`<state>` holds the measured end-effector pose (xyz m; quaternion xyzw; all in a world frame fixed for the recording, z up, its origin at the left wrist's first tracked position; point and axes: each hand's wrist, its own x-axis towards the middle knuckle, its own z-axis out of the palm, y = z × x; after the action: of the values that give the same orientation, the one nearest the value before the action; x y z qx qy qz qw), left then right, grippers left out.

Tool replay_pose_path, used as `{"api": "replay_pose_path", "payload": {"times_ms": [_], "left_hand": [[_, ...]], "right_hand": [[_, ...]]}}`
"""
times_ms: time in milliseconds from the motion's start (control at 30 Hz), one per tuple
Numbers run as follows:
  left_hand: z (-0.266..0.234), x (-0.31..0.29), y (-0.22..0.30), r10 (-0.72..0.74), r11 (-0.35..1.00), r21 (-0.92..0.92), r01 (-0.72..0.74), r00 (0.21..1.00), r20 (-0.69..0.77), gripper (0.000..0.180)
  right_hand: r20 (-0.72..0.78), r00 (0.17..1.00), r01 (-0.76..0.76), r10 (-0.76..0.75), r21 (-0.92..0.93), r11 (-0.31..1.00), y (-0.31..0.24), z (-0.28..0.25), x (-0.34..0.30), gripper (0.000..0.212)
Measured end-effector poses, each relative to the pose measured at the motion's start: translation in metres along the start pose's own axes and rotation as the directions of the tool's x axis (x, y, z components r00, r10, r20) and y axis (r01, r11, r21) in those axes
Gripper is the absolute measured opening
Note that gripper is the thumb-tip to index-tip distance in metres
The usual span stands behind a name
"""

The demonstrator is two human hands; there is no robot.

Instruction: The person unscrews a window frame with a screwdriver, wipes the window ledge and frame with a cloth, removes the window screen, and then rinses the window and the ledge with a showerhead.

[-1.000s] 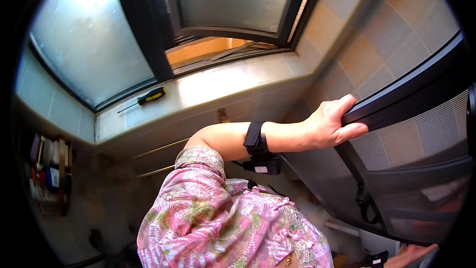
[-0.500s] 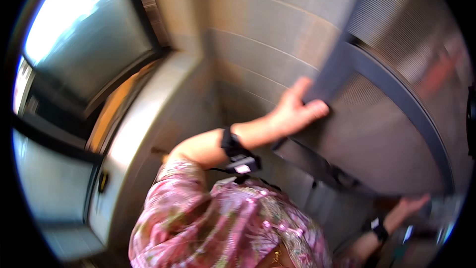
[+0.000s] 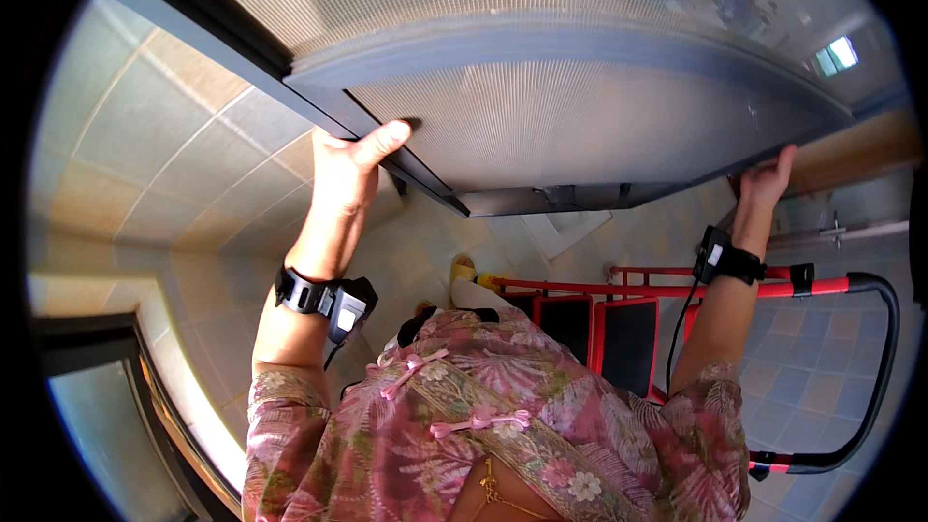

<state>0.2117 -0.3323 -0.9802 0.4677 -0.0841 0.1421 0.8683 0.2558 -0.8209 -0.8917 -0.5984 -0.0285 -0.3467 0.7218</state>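
A large ribbed translucent panel in a grey-blue frame stands in front of me, crossed by a curved-looking frame bar. My left hand is closed round its left frame edge, thumb on the near face and fingers behind. At the right end of its lower edge, my right hand grips the frame; some of those fingers are hidden. Black straps with small devices sit on both wrists.
A red-and-black stepladder stands below on my right, its black rail curving outward. Tiled wall runs along the left. A window lies at lower left. A yellow slipper shows on the tiled floor.
My view has swung right, bringing the panel to the centre and the stepladder into sight. My left hand stays on the left frame edge; my right hand now shows at the panel's lower right.
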Motion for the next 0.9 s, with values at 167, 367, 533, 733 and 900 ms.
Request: {"api": "replay_pose_path", "payload": {"times_ms": [167,367,533,733,900], "left_hand": [[0.017,0.026,-0.011,-0.085,0.996,-0.014,0.086,0.996,0.035,0.034],[0.054,0.071,-0.064,-0.181,0.979,0.104,0.174,0.981,0.072,0.033],[0.059,0.091,-0.093,-0.221,0.969,0.128,0.210,0.972,0.079,0.032],[0.055,0.111,-0.104,-0.347,0.933,0.123,0.338,0.936,0.060,0.029],[0.054,0.138,-0.127,-0.439,0.896,0.104,0.431,0.895,0.076,0.030]], "right_hand": [[-0.097,0.988,-0.111,0.118,0.074,0.991,0.031,-0.031,0.007,0.050],[-0.066,0.990,-0.124,0.126,0.041,0.991,0.082,-0.077,0.031,0.055],[-0.051,0.984,-0.167,0.168,0.020,0.986,0.106,-0.097,0.040,0.056],[-0.072,0.979,-0.197,0.191,-0.073,0.978,0.095,-0.088,0.046,0.050],[-0.126,0.978,-0.191,0.167,-0.210,0.959,0.080,-0.080,0.060,0.040]]}}
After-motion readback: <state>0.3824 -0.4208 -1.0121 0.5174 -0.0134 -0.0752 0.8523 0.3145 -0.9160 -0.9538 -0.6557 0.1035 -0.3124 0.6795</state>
